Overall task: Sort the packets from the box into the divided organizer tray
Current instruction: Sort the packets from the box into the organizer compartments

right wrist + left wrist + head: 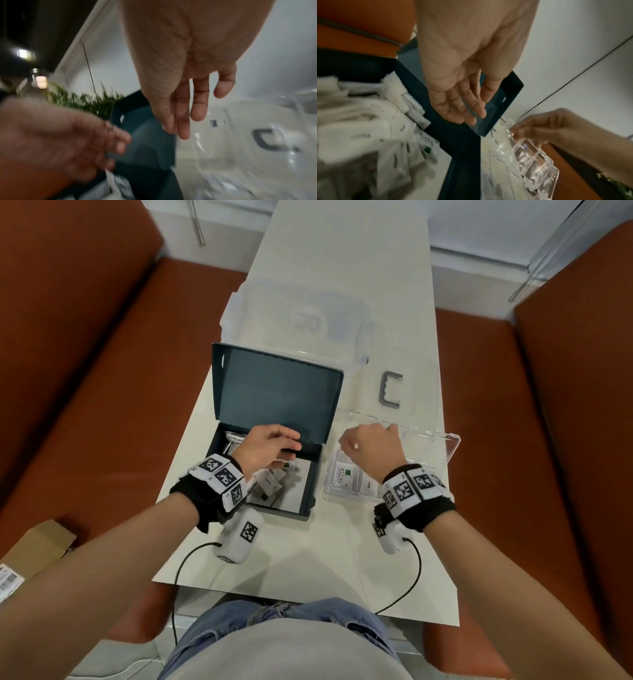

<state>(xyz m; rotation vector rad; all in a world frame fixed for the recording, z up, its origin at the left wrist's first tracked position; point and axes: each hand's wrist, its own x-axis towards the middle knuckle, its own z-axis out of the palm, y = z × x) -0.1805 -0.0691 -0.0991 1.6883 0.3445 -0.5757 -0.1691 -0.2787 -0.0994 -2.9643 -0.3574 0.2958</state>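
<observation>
An open dark teal box stands left of centre on the table with its lid raised; several white packets lie inside it. My left hand hovers over the far part of the box, its fingers straight and empty. To the right lies the clear divided organizer tray, with a Stevia packet in its near-left compartment. Over the middle of the tray hangs my right hand, its fingers loose and holding nothing.
A clear plastic bin sits behind the box. A grey C-shaped piece lies behind the tray. Orange benches flank the narrow white table, and a cardboard carton rests on the left one. Cables trail from both wrists over the table's near edge.
</observation>
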